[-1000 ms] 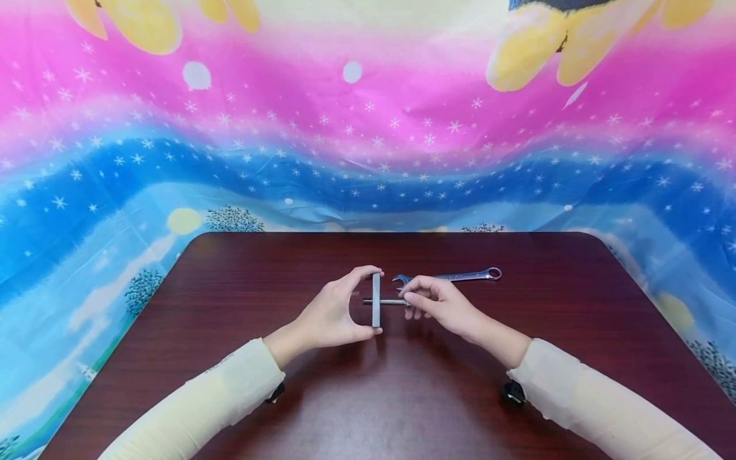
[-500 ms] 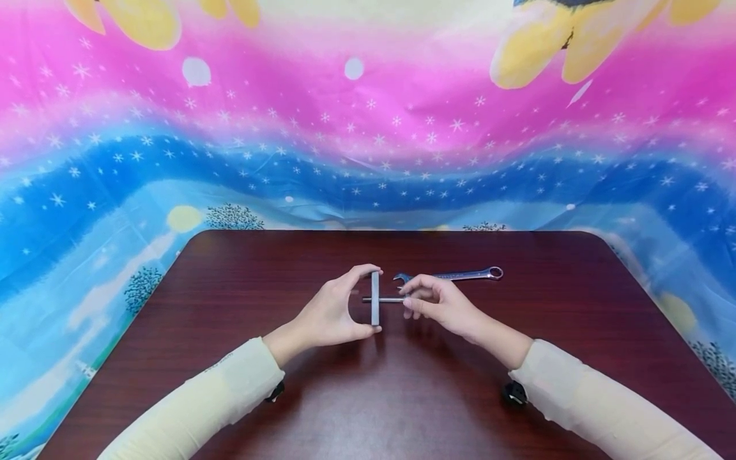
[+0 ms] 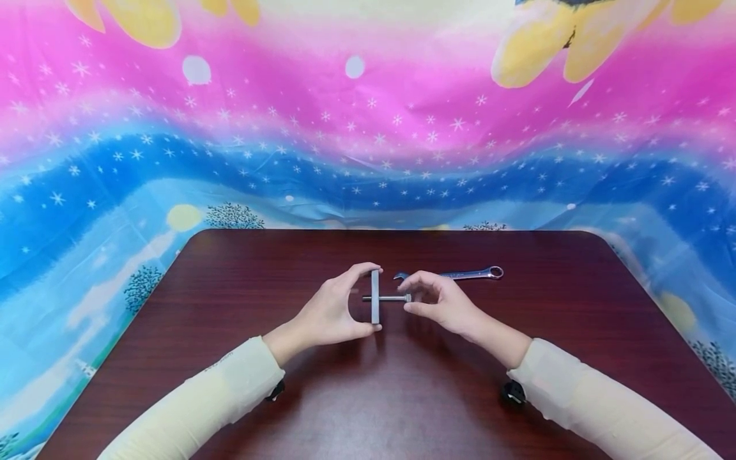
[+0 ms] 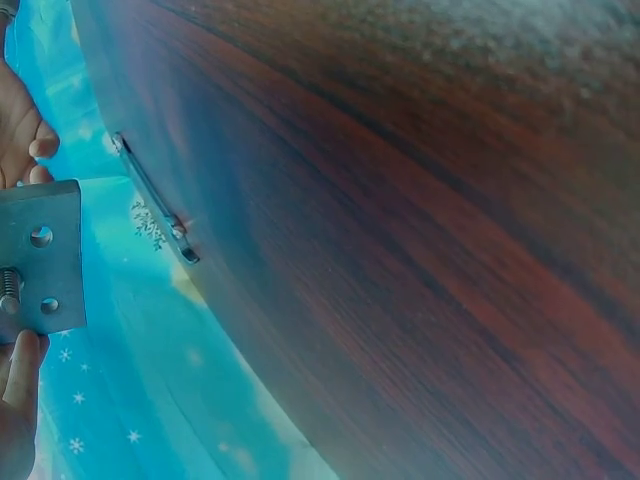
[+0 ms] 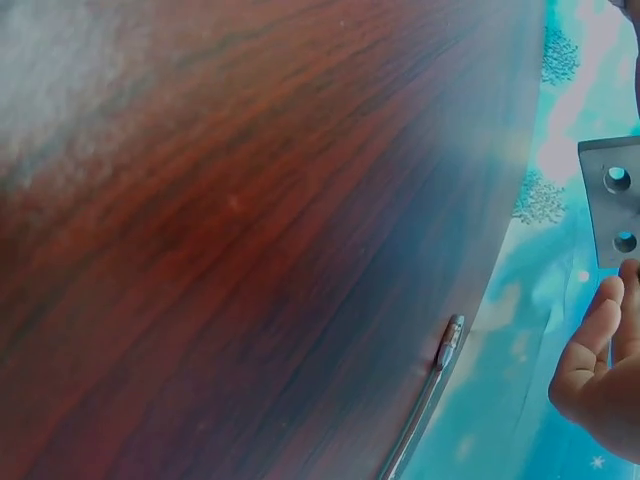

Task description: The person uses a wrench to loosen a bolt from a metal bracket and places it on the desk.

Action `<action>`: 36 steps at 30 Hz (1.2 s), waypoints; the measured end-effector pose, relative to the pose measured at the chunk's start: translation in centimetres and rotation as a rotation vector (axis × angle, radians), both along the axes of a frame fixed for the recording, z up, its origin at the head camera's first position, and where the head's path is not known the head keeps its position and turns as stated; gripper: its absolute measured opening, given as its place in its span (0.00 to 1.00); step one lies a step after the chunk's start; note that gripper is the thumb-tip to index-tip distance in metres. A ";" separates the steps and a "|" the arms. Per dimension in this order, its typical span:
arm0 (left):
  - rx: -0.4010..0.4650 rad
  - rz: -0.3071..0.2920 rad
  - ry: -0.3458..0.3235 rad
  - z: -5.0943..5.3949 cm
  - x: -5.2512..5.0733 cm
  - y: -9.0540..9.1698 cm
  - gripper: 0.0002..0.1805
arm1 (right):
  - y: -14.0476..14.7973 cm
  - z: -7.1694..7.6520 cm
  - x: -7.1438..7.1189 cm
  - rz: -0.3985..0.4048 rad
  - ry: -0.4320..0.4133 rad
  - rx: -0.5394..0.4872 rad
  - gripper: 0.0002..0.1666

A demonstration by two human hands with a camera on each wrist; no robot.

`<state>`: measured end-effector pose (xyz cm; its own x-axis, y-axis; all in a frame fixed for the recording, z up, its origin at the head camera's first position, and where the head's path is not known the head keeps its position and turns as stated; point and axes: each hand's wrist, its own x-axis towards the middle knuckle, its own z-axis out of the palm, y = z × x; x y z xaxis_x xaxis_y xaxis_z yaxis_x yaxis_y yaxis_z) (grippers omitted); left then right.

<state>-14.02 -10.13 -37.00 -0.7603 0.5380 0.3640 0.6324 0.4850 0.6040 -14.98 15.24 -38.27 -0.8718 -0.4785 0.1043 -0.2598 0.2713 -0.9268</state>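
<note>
Far left: printed cloth (image 3: 57,223), pink above and blue below, bearing snowflakes and trees; spans full width behind dark reddish-brown table (image 3: 316,415). Next along: pale left sleeve (image 3: 195,402), small black device (image 3: 276,391) under its cuff.

Left hand (image 3: 330,313): grasps metal plate (image 3: 375,297) by two opposite edges, thumb on near edge, fingers on far edge. Holds it upright above the tabletop, seen edge-on from the head. In left wrist view, shows round holes through the face.

Bolt (image 3: 393,298): passes crosswise through metal plate, roughly level. Projects a short way to the left, threads visible in left wrist view; extends farther to the right, ending in its head.

Right hand (image 3: 443,303): appears released, fingers loosely curved about the bolt head, thumb just beside it on the near side. Contact with the head: cannot tell.

Wrench (image 3: 474,275): lies on table beyond right hand, partly hidden by it; forked end to the left, ring end to the right.

Far right: pale right sleeve (image 3: 604,396), with second black device (image 3: 513,391) under its cuff.
</note>
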 end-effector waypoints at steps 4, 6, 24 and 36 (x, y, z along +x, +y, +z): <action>-0.007 0.006 -0.003 0.0 0.1 -0.1 0.50 | 0.0 0.0 0.0 0.015 -0.094 -0.008 0.18; -0.011 0.006 -0.004 0.0 0.1 -0.1 0.50 | 0.0 0.0 -0.1 0.014 -0.124 -0.005 0.17; -0.006 0.004 0.002 0.1 0.3 0.0 0.49 | -0.1 0.3 0.2 0.016 -0.083 0.000 0.17; -0.008 0.006 0.009 -0.1 0.3 0.0 0.50 | -0.1 0.1 0.1 0.004 -0.078 -0.007 0.14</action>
